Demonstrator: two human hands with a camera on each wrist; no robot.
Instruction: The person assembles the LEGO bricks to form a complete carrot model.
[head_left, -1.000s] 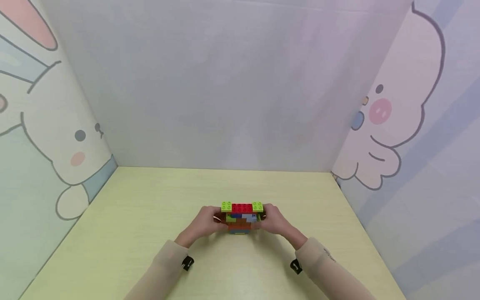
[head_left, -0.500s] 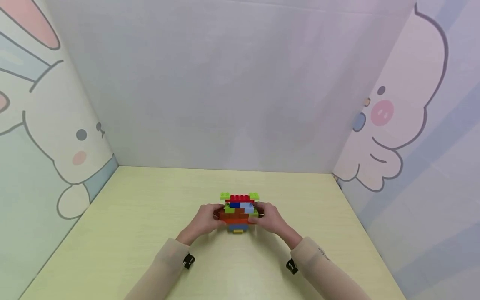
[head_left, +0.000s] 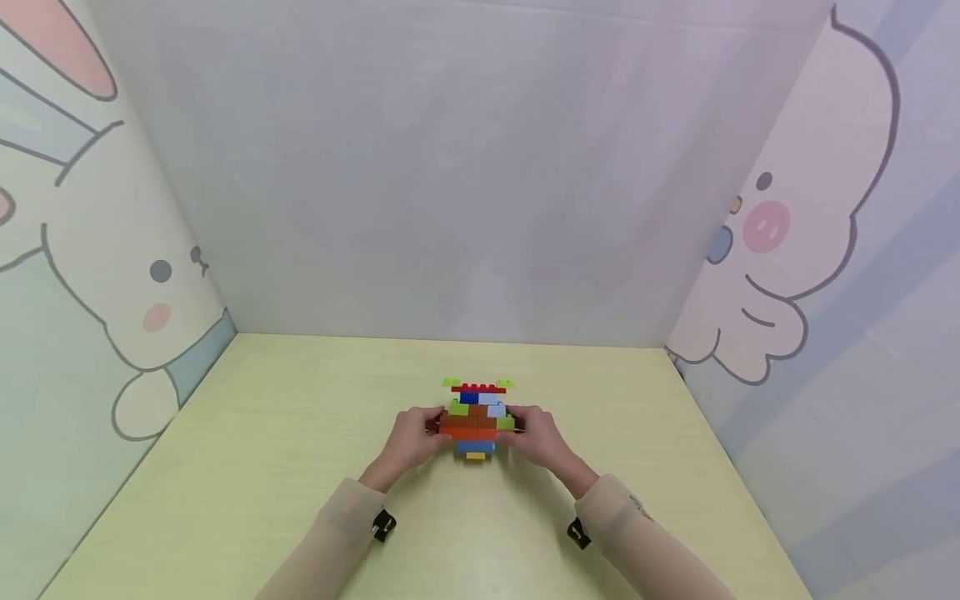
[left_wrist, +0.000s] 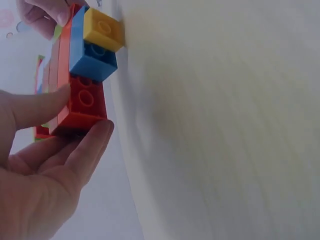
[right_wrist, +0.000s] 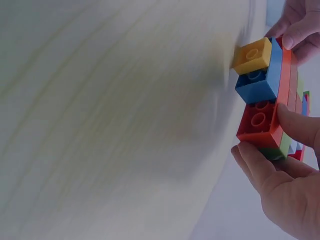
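A toy brick model (head_left: pixel 477 422) stands in stacked layers of colours between my two hands, over the table's middle. Its small yellow brick (left_wrist: pixel 102 29) is lowest, under a blue brick (head_left: pixel 476 447) and a wider orange-red layer (right_wrist: pixel 260 124). Brown, green and blue bricks follow, then a red brick row (head_left: pixel 478 388) with lime bricks (head_left: pixel 506 384) at its ends. My left hand (head_left: pixel 411 437) grips the left end, thumb in front and fingers behind and below. My right hand (head_left: pixel 542 437) holds the right end likewise. Whether the yellow brick touches the table cannot be told.
The pale yellow table (head_left: pixel 315 400) spreads around the hands. A grey wall (head_left: pixel 450 183) rises at its back edge, with cartoon-printed walls at left and right. Black straps (head_left: pixel 384 525) hang by both sleeve cuffs.
The brick model has tilted, so its studded top shows less and its front and yellow underside brick show more. Both hands keep their grip and have shifted only slightly.
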